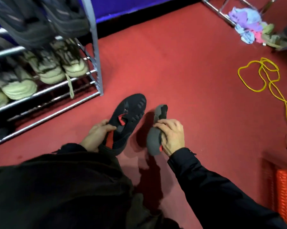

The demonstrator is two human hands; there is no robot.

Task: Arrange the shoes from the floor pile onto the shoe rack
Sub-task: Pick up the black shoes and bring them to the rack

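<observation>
Left hand [98,134] closed round heel of black shoe with red lining [127,116], toe pointing up-frame. Right hand [170,136] gripping its mate [157,129], turned grey sole outward. Both shoes held just above red floor [189,71], near shoe rack [96,52] front right corner. Step: carrying pair to rack. Next: find free spot; lowest bars look empty, middle shelf holds pale sneakers [47,68]. No readable brand or writing.

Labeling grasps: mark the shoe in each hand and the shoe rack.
Left-hand shoe [131,111], head view, black knit upper.
Right-hand shoe [153,141], head view, grey sole.
Shoe rack [96,52], head view, right upright post.
</observation>
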